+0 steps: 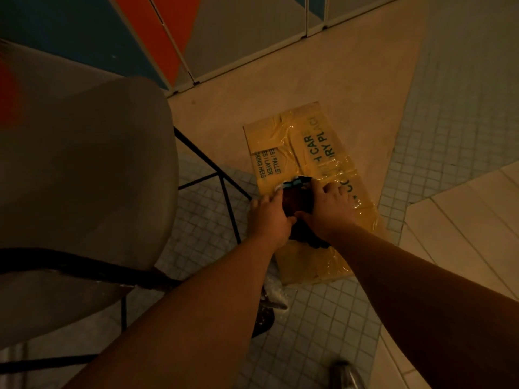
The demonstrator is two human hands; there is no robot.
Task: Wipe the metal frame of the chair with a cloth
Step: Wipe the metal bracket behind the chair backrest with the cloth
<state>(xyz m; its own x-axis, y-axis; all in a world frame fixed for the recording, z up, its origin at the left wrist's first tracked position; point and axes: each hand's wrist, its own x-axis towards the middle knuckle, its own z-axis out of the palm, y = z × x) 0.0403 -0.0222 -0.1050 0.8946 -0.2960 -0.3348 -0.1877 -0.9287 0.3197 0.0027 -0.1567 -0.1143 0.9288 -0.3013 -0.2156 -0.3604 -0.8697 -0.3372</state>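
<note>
Two hands low in the middle of the frame, close together, over a flat cardboard box (297,153). Left hand (268,219) with fingers curled, gripping the left side of a dark cloth (297,199). Right hand (328,207) curled too, pinching the right side of it. Cloth bunched between both, touching the box top. Chair (84,169) at left, its black metal frame (224,189) just beside the left hand. Open tiled floor (323,318) below and at right.
</note>
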